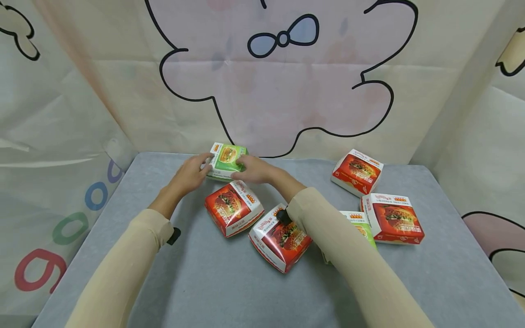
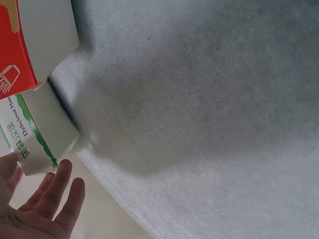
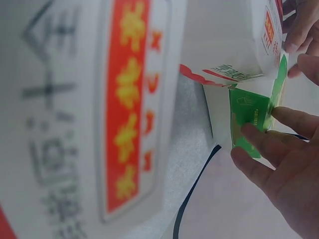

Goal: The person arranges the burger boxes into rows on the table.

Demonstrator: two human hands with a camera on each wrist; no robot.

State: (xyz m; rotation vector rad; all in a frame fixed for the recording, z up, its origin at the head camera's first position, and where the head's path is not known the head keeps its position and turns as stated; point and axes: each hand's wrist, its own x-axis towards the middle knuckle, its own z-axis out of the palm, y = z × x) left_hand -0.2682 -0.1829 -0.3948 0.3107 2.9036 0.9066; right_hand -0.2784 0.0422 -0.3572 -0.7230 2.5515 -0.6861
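A green-and-white burger box (image 1: 227,157) sits at the table's back edge, between both hands. My left hand (image 1: 189,174) is at its left end; in the left wrist view the fingers (image 2: 62,184) are spread and loosely bent beside the box's white end. From the right, my right hand (image 1: 257,170) reaches to the box; in the right wrist view its fairly straight fingers (image 3: 264,142) lie against the green side (image 3: 245,117). A red burger box (image 1: 234,207) stands just in front of the green one, and another red box (image 1: 282,238) lies partly below my right forearm.
At the right are two more red burger boxes, one farther back (image 1: 357,172) and one nearer (image 1: 393,218). A second green box (image 1: 361,224) is partly hidden by my right sleeve. The grey tabletop (image 1: 221,287) meets printed cloth walls (image 1: 287,91) behind and at both sides.
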